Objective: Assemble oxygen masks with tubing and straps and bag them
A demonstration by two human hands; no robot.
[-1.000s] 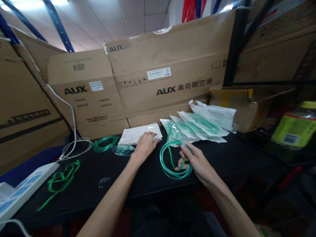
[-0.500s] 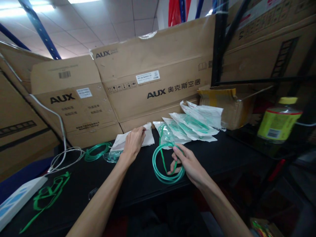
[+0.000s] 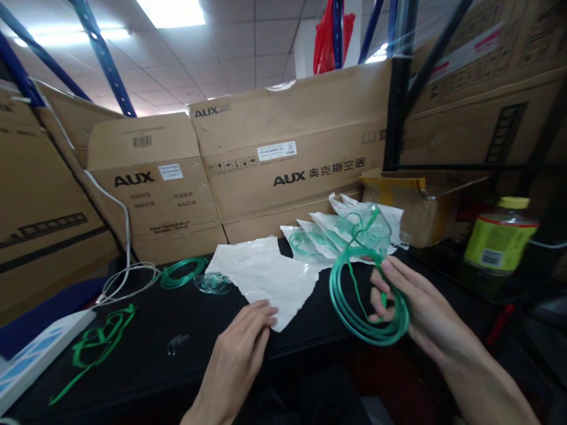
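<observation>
Right hand point(image 3: 414, 289) pinches coiled green tubing point(image 3: 338, 298) — left hand point(image 3: 239, 345) touches the white wrapper point(image 3: 270, 268), its grip unclear.

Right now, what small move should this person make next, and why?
Perhaps the left hand should lift the near edge of the white packaging, checking for an opening: it is at that edge, the right hand holds coiled green tubing, and the packets beyond show green items inside.

Lost at the edges

From my end, the left edge cuts off the power strip point(image 3: 44, 356). The right hand point(image 3: 419, 301) hides part of the tubing point(image 3: 335, 290) from me. I can't read the white label's point(image 3: 277, 151) smallest print.
</observation>
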